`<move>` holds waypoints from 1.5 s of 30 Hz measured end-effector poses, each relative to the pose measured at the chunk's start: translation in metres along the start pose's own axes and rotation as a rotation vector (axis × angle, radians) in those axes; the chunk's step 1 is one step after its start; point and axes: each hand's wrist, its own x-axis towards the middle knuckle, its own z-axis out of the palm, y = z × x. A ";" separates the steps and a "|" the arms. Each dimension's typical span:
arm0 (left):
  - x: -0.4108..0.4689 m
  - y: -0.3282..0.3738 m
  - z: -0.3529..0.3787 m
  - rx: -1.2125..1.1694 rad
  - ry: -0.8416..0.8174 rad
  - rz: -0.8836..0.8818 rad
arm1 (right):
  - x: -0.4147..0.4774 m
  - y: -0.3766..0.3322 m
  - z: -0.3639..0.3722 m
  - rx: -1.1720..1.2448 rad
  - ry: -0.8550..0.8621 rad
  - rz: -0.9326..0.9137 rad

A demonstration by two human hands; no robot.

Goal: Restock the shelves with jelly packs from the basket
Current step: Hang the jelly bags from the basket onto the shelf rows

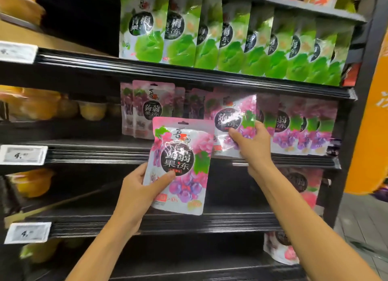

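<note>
My left hand [138, 186] grips a pink grape jelly pack [180, 165] by its lower left edge, upright in front of the shelves. My right hand [252, 142] pinches a second grape jelly pack [233, 121] and holds it at the middle shelf [94, 154], among the row of matching grape packs [294, 129]. More grape packs [144, 110] stand at the left of that row. The basket is out of view.
Green plum jelly packs [210, 32] fill the shelf above. Pink packs [302, 186] stand on the lower shelves at right. Yellow fruit cups [92, 110] sit at left. White price tags [23, 154] hang on shelf edges. An orange pillar [373, 133] stands at right.
</note>
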 end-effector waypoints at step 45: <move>0.070 0.037 0.036 0.012 0.091 0.138 | -0.010 -0.019 0.035 0.042 -0.435 0.068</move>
